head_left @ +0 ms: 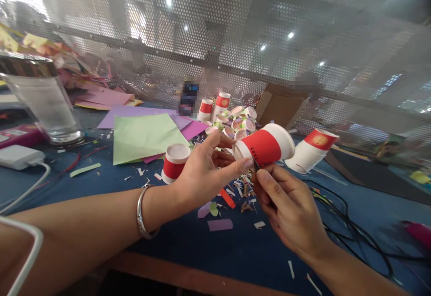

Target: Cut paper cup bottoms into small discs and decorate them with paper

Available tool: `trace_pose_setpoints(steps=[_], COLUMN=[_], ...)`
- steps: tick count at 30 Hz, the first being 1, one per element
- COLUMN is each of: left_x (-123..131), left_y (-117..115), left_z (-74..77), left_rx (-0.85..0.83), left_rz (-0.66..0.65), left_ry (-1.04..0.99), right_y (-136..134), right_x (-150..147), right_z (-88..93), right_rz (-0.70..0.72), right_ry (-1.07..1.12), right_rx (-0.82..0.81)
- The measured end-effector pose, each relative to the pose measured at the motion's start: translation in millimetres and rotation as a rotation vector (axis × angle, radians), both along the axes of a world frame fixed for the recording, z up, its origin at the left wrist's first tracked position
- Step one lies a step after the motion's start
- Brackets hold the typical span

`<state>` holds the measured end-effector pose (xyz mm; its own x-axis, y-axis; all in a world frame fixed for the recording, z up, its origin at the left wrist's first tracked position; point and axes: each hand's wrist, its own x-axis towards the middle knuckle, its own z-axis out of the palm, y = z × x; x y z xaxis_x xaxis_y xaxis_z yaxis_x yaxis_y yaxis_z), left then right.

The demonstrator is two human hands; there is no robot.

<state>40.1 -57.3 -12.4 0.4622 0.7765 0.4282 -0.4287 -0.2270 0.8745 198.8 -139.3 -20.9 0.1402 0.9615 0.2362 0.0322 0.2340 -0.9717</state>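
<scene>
Worktop (232,253), dark blue, fills the foreground of my feed. I have the left hand (202,166) gripping the narrower end of a tilted red-and-white paper cup (264,145), held aloft; just below the cup, the right hand (288,204) pinches a thin dark tool (256,166) at its red side. I judge this cutting or marking; next calls for steadiness, light pressure.

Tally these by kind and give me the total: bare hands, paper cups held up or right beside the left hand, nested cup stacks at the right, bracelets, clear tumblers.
Hands: 2 (left hand, right hand)
Paper cups: 2 (held cup, upside-down cup)
Nested cup stack: 1
Bracelet: 1
Clear tumbler: 1
Total: 7
</scene>
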Motion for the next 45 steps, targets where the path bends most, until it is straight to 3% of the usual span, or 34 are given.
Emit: trace_pose_setpoints(steps=[12, 25, 29, 36, 45], left_x=[-1.3, -8.2, -5.6, 0.3, -1.2], left_y=[-7.3, -6.0, -7.7, -5.1, -4.8], left_z=[-2.3, -6.5, -5.0, -0.3, 3.3], left_rx=[0.188, 0.552, 0.423, -0.040, -0.077], left_rz=[0.136, 0.368, 0.296, 0.042, 0.037], left_ry=[0.091, 0.257, 0.197, 0.035, 0.014], right_y=[-3.3, -5.5, -5.8, -3.0, -3.1], right_x=[-3.0, -3.3, -3.0, -0.1, -0.6], right_z=[0.2, -1.0, 0.9, 0.6, -0.5], right_rz=[-0.023, 0.001, -0.016, -0.028, -0.026], right_ry=[-0.029, -0.016, -0.047, -0.060, -0.046], right_rx=[0.006, 0.051, 0.059, 0.045, 0.019])
